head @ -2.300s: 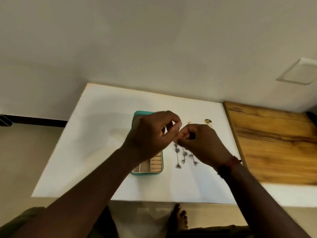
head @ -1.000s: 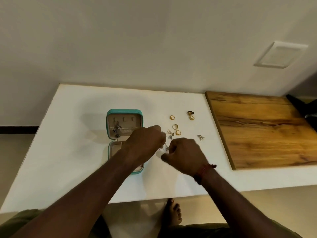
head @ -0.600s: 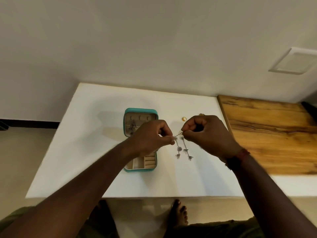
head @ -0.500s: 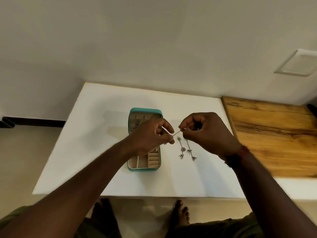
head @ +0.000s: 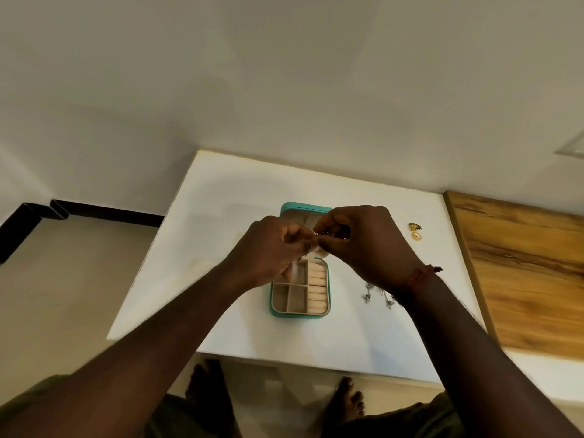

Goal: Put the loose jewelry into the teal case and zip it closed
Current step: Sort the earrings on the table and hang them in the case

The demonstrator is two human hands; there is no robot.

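The teal case (head: pixel 300 315), a rounded rectangular box with a beige lining, lies open in the middle of the white surface (head: pixel 221 263), about midway between its far and near edges. Its lid (head: pixel 303 207) is laid back toward the far edge, and the hands cover nearly all of it, so what it contains cannot be seen. In the base, a column of beige ring rolls (head: pixel 317 289) fills the right side. Two square compartments sit at the near left. The longer compartment beyond them is partly hidden by the left hand (head: pixel 271 251) and shows only a pale blur.

Both hands are raised over the case's hinge with their fingertips meeting. The left hand and the right hand (head: pixel 369 245) each pinch a small dark piece of jewelry (head: pixel 319 236) between thumb and curled fingers; it is too small and blurred to identify.

Silver dangling pieces (head: pixel 366 297) show just right of the case, partly hidden by the right wrist with its red thread band (head: pixel 418 276). Whether they hang or lie flat is unclear. Two gold rings (head: pixel 417 236) lie toward the right edge, near a brown wooden board (head: pixel 521 279). Bare feet (head: pixel 205 384) show below the near edge.
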